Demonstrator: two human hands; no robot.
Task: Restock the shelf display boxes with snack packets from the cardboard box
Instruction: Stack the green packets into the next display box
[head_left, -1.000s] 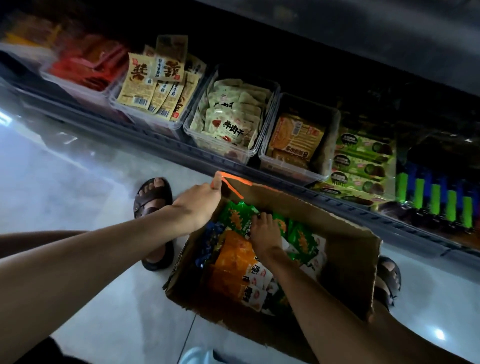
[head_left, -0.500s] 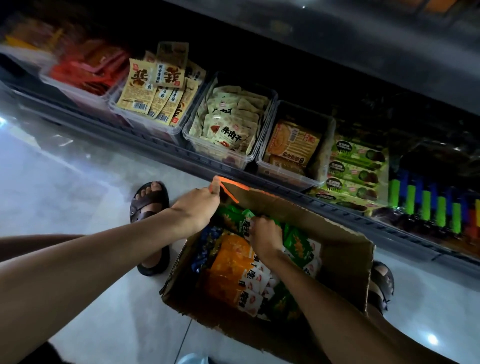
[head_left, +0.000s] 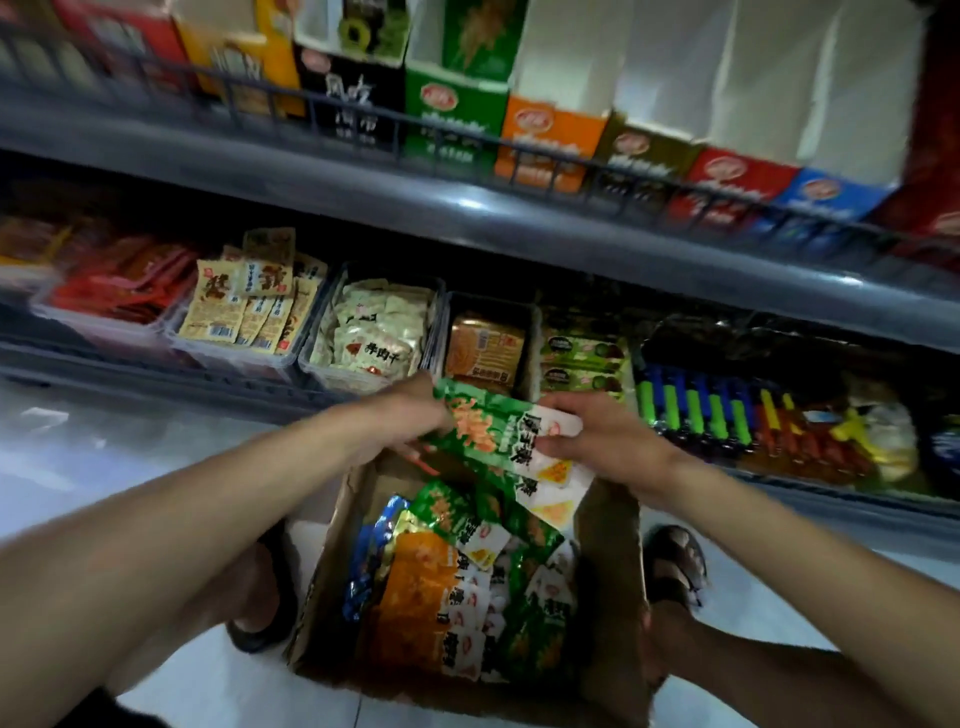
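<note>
1. Holding a bunch of green snack packets (head_left: 498, 431) above the cardboard box (head_left: 608, 571), the left hand (head_left: 410, 421) pinches one end and the right hand (head_left: 597, 441) grips the other, though blur softens the left fingers.
2. This bunch is not shelved yet; the green display box (head_left: 454, 122) above looks its likely home.
3. Orange packets (head_left: 415, 597) and more green ones fill the cardboard box, so most restocking seems left.

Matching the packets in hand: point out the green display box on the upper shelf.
The green box, between the black box on its left and the orange box on its right; no other front is green.
</note>
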